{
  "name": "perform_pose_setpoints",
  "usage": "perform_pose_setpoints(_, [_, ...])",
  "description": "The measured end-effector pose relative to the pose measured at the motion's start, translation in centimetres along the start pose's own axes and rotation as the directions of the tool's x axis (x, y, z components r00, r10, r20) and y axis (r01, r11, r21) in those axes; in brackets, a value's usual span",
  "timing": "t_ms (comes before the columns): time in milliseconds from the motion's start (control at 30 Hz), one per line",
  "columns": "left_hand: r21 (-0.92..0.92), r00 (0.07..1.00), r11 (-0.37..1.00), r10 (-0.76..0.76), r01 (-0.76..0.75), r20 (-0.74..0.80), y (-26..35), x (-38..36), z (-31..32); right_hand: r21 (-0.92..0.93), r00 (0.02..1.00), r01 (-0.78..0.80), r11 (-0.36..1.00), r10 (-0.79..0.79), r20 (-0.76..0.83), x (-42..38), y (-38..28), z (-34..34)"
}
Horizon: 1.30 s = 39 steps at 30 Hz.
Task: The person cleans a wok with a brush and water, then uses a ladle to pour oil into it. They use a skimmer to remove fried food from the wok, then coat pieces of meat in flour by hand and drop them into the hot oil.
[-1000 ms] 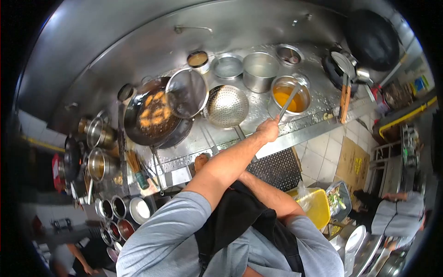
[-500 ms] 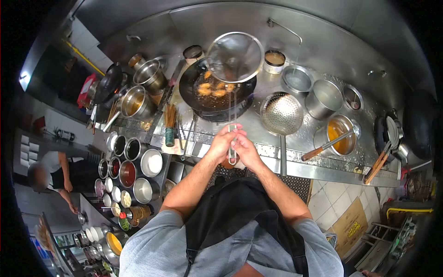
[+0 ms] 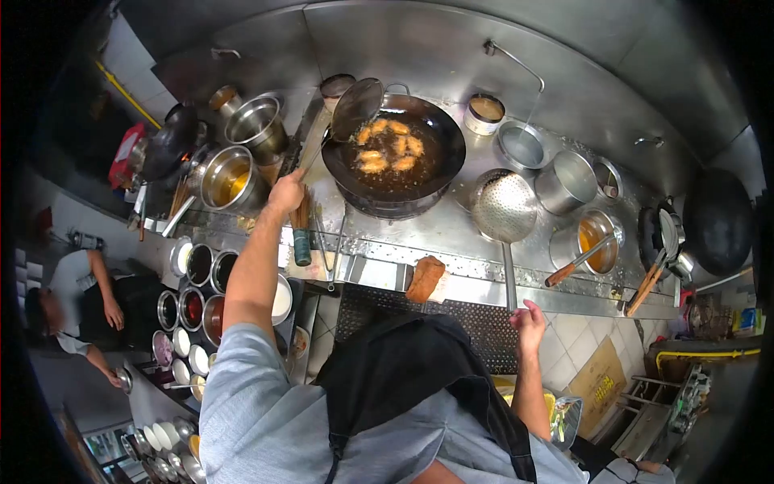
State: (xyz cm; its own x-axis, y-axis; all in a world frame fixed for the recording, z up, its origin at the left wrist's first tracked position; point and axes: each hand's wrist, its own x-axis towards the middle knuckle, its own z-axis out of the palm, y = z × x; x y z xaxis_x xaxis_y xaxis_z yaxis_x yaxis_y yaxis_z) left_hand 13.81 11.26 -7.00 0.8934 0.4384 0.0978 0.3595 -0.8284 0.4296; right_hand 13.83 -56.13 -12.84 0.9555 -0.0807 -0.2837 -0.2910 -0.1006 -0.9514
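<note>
My left hand (image 3: 286,192) is closed round the handle of a round fine-mesh strainer (image 3: 358,110). The strainer tilts over the left rim of a black wok (image 3: 439,177). Several golden-brown fried pieces (image 3: 372,161) float in the dark oil inside the wok. At the counter's front edge, my right hand (image 3: 528,319) has its fingers apart, close to the handle end of a large perforated ladle (image 3: 505,211). That ladle lies on the steel counter, bowl to the back.
Left of the wok stand steel pots (image 3: 258,127) and a green holder of bamboo sticks (image 3: 301,242). A folded brown cloth (image 3: 425,279) lies at the front edge. On the right are a pot of orange liquid (image 3: 601,242) and another wok (image 3: 717,219). A person (image 3: 105,298) works at far left.
The strainer has swung left, from in front of me to the wok's left rim, now in my left hand alone. My right hand has let go and moved right, toward the ladle handle.
</note>
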Motion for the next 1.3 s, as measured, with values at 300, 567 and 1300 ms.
perform_pose_setpoints(300, [-0.457, 0.813, 0.788, -0.090, 0.411, 0.576, -0.6, 1.8, 0.0, -0.153, 0.979, -0.205, 0.967, 0.200, -0.048, -3.7, 5.6, -1.2])
perform_pose_setpoints(567, [-0.206, 0.906, 0.882, 0.418, -0.423, -0.070, -1.4, 2.1, 2.5, -0.416, 0.927, -0.296, 0.860, 0.364, 0.094, -6.5, 10.6, 0.2])
perform_pose_setpoints(1300, [0.119, 0.950, 0.958, 0.230, -0.259, 0.213, 4.2, -10.9, 1.1, -0.326, 0.828, -0.545, 0.772, 0.558, -0.063, -9.8, 14.8, -2.1])
